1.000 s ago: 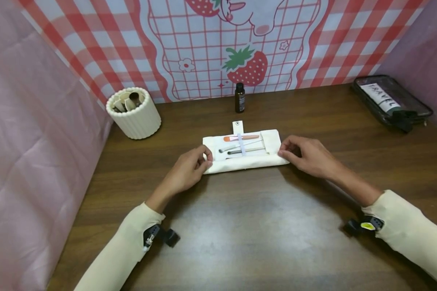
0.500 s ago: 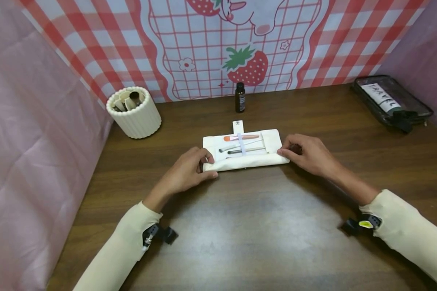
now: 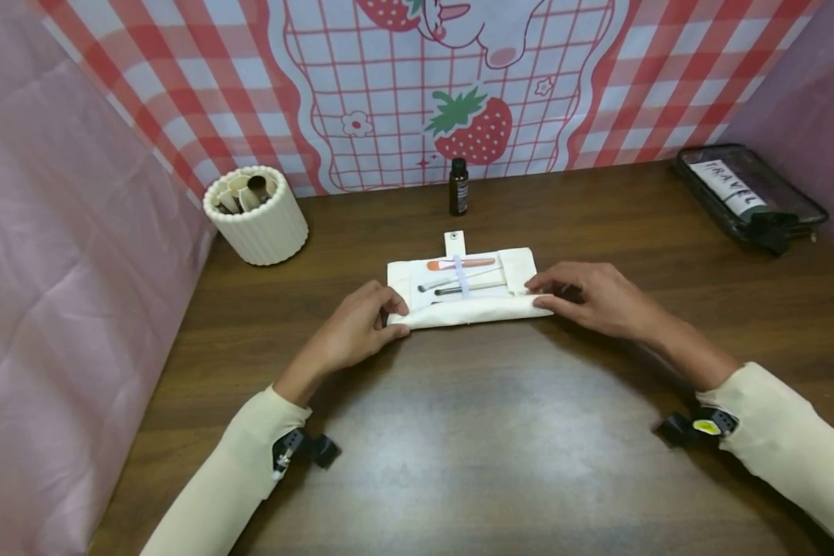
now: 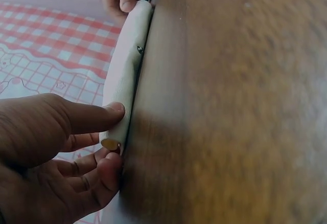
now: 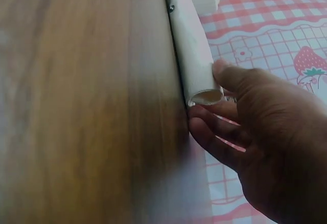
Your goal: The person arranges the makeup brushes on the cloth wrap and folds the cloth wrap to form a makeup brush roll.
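An off-white fabric makeup brush roll (image 3: 476,311) lies partly rolled on the table, its near edge curled into a tube. On its open part several brushes lie crosswise, among them an orange-handled brush (image 3: 461,264), under a pale strap (image 3: 462,276). My left hand (image 3: 357,320) pinches the tube's left end; in the left wrist view its thumb presses the fabric roll (image 4: 124,65), with fingers around the end. At the right end, my right hand (image 3: 601,297) holds the tube between thumb and fingers. The right wrist view shows the tube's hollow end (image 5: 208,97) beside the fingers.
A ribbed white holder (image 3: 264,228) with brushes stands at the back left. Behind the roll is a small dark bottle (image 3: 458,188). A black-edged clear pouch (image 3: 750,193) marked TRAVEL lies at the back right. A snap tab (image 3: 454,243) sticks out from the roll's far edge.
My left thumb has moved from on top of the tube to its near side. My right fingers have shifted, the index finger reaching farther over the roll's right end. The roll stays nearly in place.
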A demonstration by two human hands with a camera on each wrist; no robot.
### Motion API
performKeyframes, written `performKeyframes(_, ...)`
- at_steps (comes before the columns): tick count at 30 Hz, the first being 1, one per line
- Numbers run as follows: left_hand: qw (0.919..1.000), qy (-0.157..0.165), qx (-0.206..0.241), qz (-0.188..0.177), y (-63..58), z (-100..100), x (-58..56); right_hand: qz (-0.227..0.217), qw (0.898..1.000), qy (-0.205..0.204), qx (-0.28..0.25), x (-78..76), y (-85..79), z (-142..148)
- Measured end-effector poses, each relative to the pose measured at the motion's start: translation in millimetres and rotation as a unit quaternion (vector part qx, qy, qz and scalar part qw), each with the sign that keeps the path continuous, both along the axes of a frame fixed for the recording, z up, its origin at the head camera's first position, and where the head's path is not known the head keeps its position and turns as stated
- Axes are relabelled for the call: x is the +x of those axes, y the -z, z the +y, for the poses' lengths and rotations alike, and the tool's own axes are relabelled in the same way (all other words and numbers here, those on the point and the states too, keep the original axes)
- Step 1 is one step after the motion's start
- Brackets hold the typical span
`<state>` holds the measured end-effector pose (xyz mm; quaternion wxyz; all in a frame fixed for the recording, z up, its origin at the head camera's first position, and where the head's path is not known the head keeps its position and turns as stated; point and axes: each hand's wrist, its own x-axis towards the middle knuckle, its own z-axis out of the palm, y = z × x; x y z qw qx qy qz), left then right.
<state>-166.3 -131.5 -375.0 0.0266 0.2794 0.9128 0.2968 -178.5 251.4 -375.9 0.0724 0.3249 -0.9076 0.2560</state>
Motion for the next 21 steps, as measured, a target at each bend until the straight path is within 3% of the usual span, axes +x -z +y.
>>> performKeyframes(4, 1.0000, -0.002, -0.001, -0.002, 0.2, 0.5, -0.4, -0.007, 1.000, -0.025, 0.016, 2.0, -1.3, 4.7)
performKeyframes(13, 1.0000, -0.003, 0.002, 0.008, 2.0, 0.5, -1.5, 0.037, 0.997, -0.063, 0.037, 2.3, 0.1, 7.9)
performKeyframes(21, 0.9999, -0.007, -0.001, 0.008, 2.4, 0.2, -1.1, 0.020, 0.996, -0.075, 0.045, 4.7, -1.3, 7.2)
